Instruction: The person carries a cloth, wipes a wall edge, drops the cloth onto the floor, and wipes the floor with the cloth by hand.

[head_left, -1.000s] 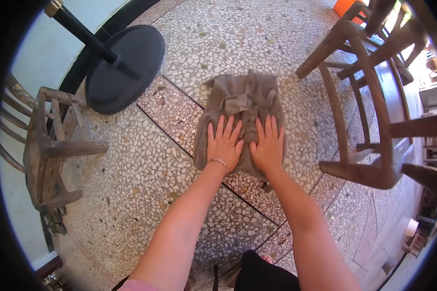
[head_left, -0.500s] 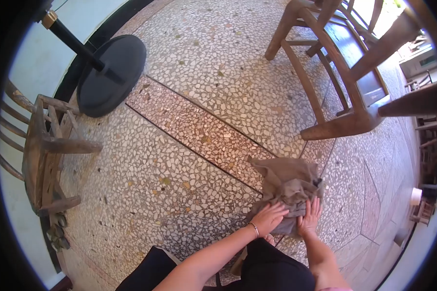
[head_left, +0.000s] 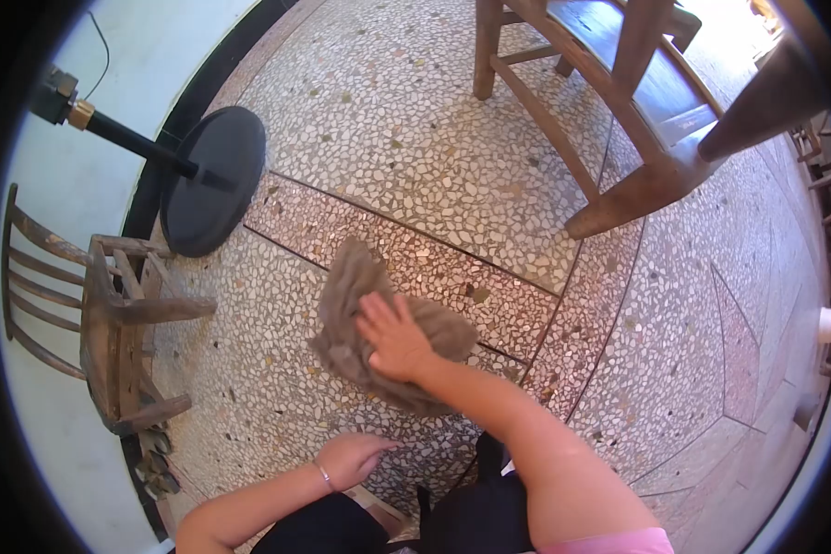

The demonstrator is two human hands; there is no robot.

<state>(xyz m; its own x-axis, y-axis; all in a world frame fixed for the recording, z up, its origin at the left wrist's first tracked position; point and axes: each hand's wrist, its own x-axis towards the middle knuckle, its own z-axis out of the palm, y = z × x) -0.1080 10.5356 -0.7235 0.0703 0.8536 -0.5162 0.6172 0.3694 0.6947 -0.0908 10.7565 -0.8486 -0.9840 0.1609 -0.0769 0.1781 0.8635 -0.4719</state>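
A crumpled brown cloth (head_left: pixel 439 332) lies on the speckled stone floor (head_left: pixel 277 369) in the middle of the view. My right hand (head_left: pixel 394 340) presses flat on its middle, fingers spread. Lower down, near my knees, my left hand (head_left: pixel 351 460) is off the cloth, a bracelet at its wrist. Its fingers point right and look pressed together, and whether anything is between them is hidden.
At the upper left stands a round black base (head_left: pixel 214 182) with a pole. A small wooden chair (head_left: pixel 111 319) is by the left wall, with shoes (head_left: pixel 154 462) below it. A larger wooden chair (head_left: pixel 619 120) fills the upper right. A white cup-like object (head_left: pixel 827 325) is at the far right.
The cloth has moved left across the floor under my right hand and is more bunched. My left hand has come off it and moved left. The view has shifted.
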